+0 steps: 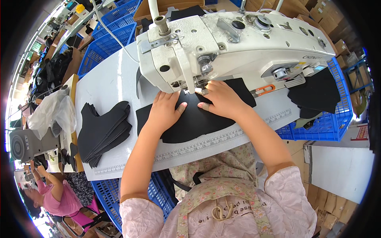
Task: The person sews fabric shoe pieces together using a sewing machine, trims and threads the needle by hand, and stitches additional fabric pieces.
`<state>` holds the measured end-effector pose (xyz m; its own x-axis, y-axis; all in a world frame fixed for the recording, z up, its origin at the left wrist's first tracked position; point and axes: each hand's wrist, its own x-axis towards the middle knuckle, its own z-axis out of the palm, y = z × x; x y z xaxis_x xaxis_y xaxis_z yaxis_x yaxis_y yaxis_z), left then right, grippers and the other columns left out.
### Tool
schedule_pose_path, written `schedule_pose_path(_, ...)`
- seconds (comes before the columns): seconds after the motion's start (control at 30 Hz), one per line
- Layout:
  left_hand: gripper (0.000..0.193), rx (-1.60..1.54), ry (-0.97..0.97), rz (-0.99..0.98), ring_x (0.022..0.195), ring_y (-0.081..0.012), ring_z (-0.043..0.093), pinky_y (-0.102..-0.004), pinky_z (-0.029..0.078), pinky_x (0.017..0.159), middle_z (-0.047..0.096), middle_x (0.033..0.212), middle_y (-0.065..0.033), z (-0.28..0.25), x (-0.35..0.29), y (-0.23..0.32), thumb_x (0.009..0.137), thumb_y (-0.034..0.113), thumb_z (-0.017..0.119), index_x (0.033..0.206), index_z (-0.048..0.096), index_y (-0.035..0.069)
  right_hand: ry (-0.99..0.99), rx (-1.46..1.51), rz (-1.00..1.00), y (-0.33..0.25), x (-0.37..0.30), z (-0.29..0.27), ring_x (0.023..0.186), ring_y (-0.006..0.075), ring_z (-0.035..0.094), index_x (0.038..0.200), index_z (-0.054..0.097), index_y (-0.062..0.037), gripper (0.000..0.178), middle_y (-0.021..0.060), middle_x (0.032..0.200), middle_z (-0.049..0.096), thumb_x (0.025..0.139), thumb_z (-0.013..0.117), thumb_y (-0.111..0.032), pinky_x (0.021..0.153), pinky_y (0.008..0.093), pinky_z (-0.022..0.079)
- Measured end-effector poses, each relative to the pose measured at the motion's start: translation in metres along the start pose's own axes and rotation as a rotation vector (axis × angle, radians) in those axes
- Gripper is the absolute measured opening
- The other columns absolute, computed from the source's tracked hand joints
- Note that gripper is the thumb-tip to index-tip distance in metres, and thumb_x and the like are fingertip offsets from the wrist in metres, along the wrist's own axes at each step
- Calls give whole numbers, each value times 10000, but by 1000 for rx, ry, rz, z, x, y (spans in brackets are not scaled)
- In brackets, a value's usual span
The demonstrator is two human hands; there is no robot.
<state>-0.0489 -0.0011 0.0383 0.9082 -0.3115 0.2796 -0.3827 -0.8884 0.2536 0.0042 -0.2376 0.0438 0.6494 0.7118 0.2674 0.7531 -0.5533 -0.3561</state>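
A black fabric piece (196, 123) lies on the grey table of a white sewing machine (242, 49), partly beneath its presser foot. My left hand (166, 110) rests flat on the fabric just left of the needle area, thumb apart from the other fingers. On the other side my right hand (223, 99) also lies on the cloth, its fingertips close to the presser foot and its thumb pointing toward the left one. Neither hand grips anything that I can see. The needle's point is hidden by the machine head and fingers.
Left of my arm is a fanned stack of black cut pieces (104, 131). Orange-handled snips (265, 90) lie at the machine's base, with more black pieces (315, 93) farther right. A ruler strip (214, 140) runs along the table's front. Blue crates (337, 119) stand around; a co-worker (59, 194) sits at lower left.
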Motion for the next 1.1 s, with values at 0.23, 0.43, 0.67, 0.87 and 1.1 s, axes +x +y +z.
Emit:
schedule_pose_path(0.23, 247, -148, -44, -139, 1066, -377, 555, -459, 446, 926, 615, 1068, -166, -12, 4, 14, 876, 233, 683, 960, 615, 11, 22, -7, -11, 0, 0, 3, 1219, 311, 523, 1015, 628, -56, 352, 118, 1223, 597, 803, 747, -310, 1041, 431, 412)
schedule_pose_path(0.43, 233, -112, 57, -53, 1058, -345, 547, -433, 456, 904, 600, 1036, -153, -19, -10, 30, 883, 202, 682, 790, 608, 1, 2, -14, -86, -13, -18, -10, 1249, 310, 497, 1157, 621, -43, 570, 129, 1246, 587, 756, 770, -420, 1040, 439, 398)
schedule_pose_path(0.67, 332, -1568, -422, -783, 833, -248, 666, -364, 532, 805, 706, 988, -132, -48, -15, 10, 950, 253, 534, 986, 692, -37, -66, -69, -113, -26, -35, -20, 1306, 304, 436, 1269, 567, -21, 811, 136, 1337, 531, 668, 804, -512, 1061, 445, 369)
schedule_pose_path(0.87, 389, -678, -334, -235, 985, -280, 667, -385, 526, 865, 692, 1051, -128, -42, -25, 41, 736, 99, 747, 1108, 660, 33, -39, -43, -104, -23, -34, -14, 1288, 283, 465, 1249, 598, -38, 641, 122, 1329, 554, 748, 763, -402, 1056, 431, 375)
schedule_pose_path(1.1, 488, 63, -277, 396, 1146, -296, 591, -428, 464, 999, 617, 1226, -129, -38, -15, 56, 786, 225, 710, 1226, 611, 39, 31, 97, -55, -14, -30, -9, 1214, 233, 528, 1140, 686, -63, 366, 65, 1245, 635, 859, 648, -294, 1017, 402, 403)
